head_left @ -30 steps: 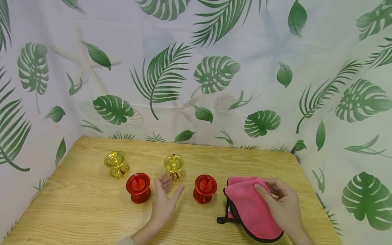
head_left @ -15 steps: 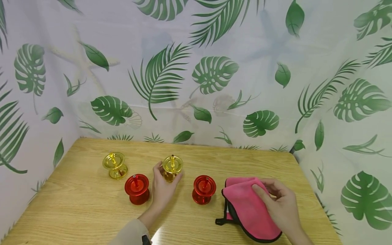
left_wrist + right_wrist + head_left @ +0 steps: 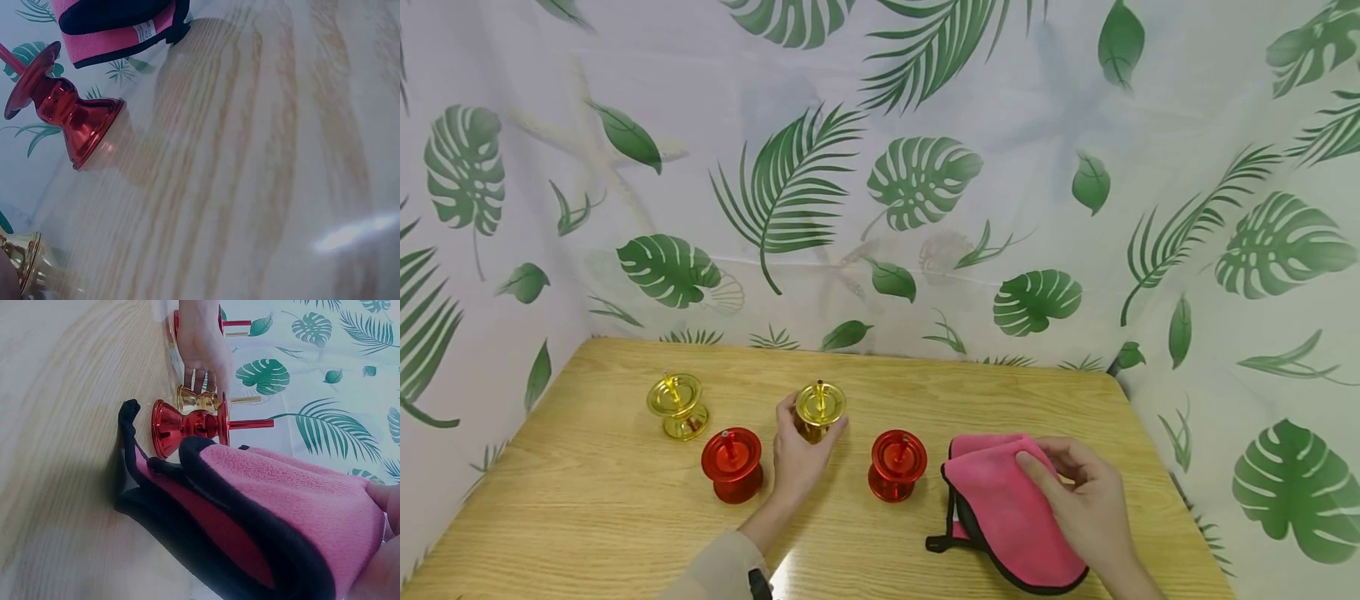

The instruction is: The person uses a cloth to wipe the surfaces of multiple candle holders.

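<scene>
In the head view my left hand (image 3: 800, 462) grips a shiny gold candle holder (image 3: 820, 405) with a dished top and a central spike. Fingers and thumb go round its stem, and it stands upright at the table's middle. My right hand (image 3: 1093, 504) pinches the top of a folded pink cloth (image 3: 1011, 512) with black edging and a hanging loop. That cloth (image 3: 281, 500) fills much of the right wrist view, its lower edge near the tabletop. Between the two hands stands a red candle holder (image 3: 898, 467). Only part of the gold holder (image 3: 22, 256) shows in the left wrist view.
Left of my left hand are another red candle holder (image 3: 733, 467) and, behind it, a second gold one (image 3: 677, 407). The wooden table (image 3: 587, 508) is bordered by a white leaf-print backdrop (image 3: 925, 308) at the back and sides.
My left hand has moved forward from beside the gold candle holder and taken hold of its stem. The right hand and pink cloth stay nearly still; the view has shifted slightly.
</scene>
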Available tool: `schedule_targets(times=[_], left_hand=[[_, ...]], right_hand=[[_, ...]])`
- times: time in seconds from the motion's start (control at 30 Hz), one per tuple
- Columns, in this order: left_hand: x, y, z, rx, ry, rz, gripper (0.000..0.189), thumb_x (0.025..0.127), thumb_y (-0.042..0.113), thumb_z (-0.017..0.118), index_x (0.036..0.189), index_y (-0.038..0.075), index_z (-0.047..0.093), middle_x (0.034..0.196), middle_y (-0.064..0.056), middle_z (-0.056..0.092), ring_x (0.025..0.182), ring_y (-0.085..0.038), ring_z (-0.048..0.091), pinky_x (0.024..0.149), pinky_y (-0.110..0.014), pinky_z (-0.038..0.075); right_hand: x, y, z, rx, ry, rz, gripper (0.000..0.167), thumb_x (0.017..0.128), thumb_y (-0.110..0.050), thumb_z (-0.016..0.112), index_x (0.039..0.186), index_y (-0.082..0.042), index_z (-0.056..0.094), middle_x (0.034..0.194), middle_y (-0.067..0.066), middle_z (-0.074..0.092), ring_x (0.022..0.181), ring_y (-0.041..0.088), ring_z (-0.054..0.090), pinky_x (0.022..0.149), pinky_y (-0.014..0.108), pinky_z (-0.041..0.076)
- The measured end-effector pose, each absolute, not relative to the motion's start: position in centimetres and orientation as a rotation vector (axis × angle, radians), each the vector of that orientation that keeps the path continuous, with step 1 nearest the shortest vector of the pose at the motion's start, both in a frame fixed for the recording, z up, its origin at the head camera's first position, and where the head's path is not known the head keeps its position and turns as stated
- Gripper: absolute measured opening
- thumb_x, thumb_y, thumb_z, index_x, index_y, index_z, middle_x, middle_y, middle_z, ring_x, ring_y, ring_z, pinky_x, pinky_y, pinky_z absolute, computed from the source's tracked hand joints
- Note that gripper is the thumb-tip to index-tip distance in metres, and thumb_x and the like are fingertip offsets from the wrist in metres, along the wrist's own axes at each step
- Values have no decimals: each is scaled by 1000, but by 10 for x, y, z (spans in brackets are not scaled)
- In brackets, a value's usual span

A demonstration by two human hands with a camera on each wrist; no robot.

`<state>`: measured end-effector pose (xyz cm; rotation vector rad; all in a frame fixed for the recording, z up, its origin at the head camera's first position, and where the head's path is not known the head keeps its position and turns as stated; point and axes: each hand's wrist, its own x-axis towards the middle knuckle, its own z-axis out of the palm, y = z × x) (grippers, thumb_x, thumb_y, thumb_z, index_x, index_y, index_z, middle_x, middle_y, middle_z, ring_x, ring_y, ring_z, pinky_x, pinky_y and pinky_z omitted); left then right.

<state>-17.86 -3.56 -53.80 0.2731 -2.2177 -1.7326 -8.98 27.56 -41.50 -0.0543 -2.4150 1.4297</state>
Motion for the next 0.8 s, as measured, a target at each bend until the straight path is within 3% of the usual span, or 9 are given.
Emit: schedule_targets(times=[0.17, 0.43, 0.67, 0.8], left_hand=[[-176, -35, -537, 260, -2171, -1785, 77, 83, 24, 91, 144, 10, 46, 140, -18, 68, 133, -33, 65, 110, -52, 52], [-169, -33, -522, 130, -2165, -1807, 75, 80, 24, 93, 142, 11, 52, 131, -13, 70, 125, -28, 65, 108, -49, 53], [-158, -36, -497, -28, -2159, -1764, 76, 76, 21, 96, 141, 14, 58, 120, -6, 68, 111, -15, 61, 98, -32, 56], [-150, -37, -482, -97, -2181, -1695, 79, 74, 24, 97, 142, 15, 59, 120, -5, 70, 112, -14, 63, 102, -37, 53]], right_hand=[[-90, 275, -413, -57, -2419, 1432, 17, 93, -10, 81, 109, -5, 78, 93, -11, 78, 80, -1, 70, 60, 20, 59], [-92, 277, -407, -52, -2378, 1428, 17, 91, -6, 81, 108, -4, 78, 89, -20, 76, 79, -2, 71, 58, 18, 57], [-93, 275, -398, -36, -2360, 1390, 18, 91, -5, 81, 108, -4, 78, 89, -23, 75, 80, -4, 72, 60, 17, 58], [-91, 274, -390, -26, -2359, 1341, 19, 89, -5, 83, 107, -5, 79, 88, -29, 73, 79, -6, 71, 60, 15, 57]])
